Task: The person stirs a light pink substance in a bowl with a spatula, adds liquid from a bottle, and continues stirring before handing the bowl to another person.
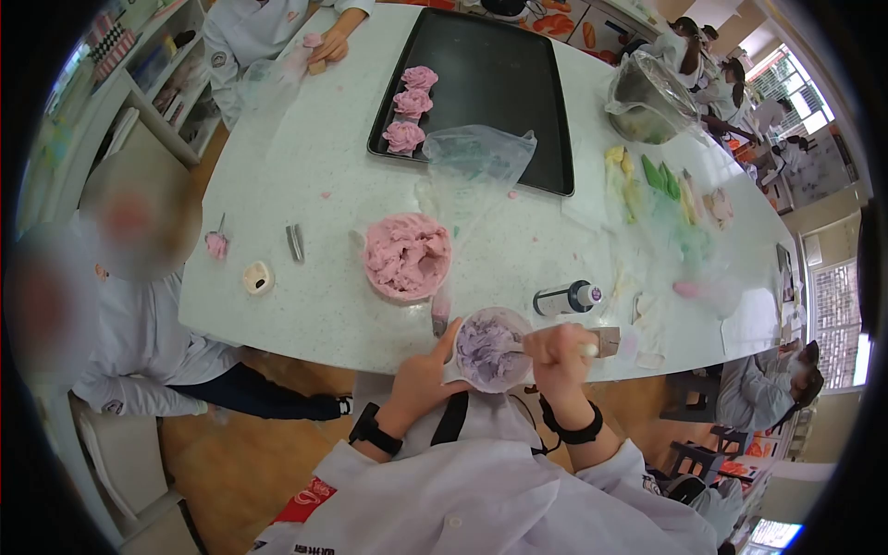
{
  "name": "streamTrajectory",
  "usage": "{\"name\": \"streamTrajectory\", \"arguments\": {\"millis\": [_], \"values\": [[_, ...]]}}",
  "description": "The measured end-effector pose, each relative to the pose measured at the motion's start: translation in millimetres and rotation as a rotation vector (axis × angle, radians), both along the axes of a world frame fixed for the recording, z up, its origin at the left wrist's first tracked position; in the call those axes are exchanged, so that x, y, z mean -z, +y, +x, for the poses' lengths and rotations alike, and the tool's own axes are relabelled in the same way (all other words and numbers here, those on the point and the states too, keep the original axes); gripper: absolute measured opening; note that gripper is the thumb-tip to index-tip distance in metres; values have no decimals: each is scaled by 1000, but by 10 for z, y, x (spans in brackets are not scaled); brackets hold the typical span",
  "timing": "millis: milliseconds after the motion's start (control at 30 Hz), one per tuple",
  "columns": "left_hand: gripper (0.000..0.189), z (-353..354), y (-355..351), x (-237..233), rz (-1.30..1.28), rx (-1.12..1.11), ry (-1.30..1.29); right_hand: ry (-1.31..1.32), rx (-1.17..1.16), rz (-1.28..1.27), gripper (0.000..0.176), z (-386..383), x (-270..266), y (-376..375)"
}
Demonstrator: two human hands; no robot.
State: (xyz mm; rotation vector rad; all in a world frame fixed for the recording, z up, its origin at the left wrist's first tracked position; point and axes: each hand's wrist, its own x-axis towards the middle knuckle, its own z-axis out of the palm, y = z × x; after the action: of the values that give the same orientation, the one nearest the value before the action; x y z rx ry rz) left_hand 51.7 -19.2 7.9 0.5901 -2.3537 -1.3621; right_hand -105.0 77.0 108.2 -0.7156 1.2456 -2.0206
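Note:
My left hand [424,384] is closed around the side of a small white bowl [493,389] at the table's near edge. Purple cream [483,356] with uneven streaks lies in it. A pale-handled spatula [589,351] is gripped in my right hand [557,355], its other end in the cream. Just beyond stands a bowl of pink cream [407,257], with a metal-tipped piping bag [441,313] close to my left fingers. A dark bottle [566,298] of what may be colouring lies on its side past my right hand.
A black baking tray [499,65] carries three pink piped flowers [413,104] and the edge of a clear plastic bag [476,166]. Piping bags [680,208] and a covered metal bowl [650,97] are at right. A co-worker's hand [335,46] works at upper left.

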Motion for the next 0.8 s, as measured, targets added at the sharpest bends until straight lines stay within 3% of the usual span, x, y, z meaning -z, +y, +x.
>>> {"name": "streamTrajectory", "arguments": {"millis": [100, 167, 200, 233, 300, 433, 500, 533, 567, 633, 667, 700, 767, 800], "values": [[98, 37, -12, -43, -7, 26, -87, 162, 70, -115, 45, 21, 87, -28], [99, 52, -1, 10, 15, 43, -127, 544, 246, 158, 44, 68, 507, -71], [99, 41, -15, 21, 26, 47, -155, 515, 51, 180, 42, 78, 510, 50], [99, 34, -46, -5, 20, 40, -152, 518, 46, 172, 42, 130, 468, 88], [97, 34, -32, -75, 48, 46, -169, 587, -187, 65, 38, 241, 266, 173], [94, 161, -81, -191, 57, 47, 23, 519, -372, 120, 33, 150, -160, 173], [94, 474, -118, -497, 55, 167, -48, 408, -521, 89, 32, 222, -404, 86], [93, 531, -162, -579, 90, 166, -141, 445, -617, 61, 18, 174, -359, 46], [93, 747, -196, -610, 78, 142, -148, 444, -636, 40, 18, 246, -393, -46], [89, 1387, -299, -644, 17, -248, -82, 852, -329, -81, 25, 527, -670, -409], [86, 1519, -379, -724, 20, -429, -6, 861, -360, -109, 46, 544, -645, -476], [83, 1623, -469, -796, 20, -610, 79, 857, -376, -141, 46, 565, -629, -517], [79, 1867, -709, -598, 135, -911, 314, 676, -555, 68, 45, 622, -584, -533], [78, 1952, -828, -575, 142, -1029, 367, 604, -599, 144, 36, 649, -513, -521]]}}
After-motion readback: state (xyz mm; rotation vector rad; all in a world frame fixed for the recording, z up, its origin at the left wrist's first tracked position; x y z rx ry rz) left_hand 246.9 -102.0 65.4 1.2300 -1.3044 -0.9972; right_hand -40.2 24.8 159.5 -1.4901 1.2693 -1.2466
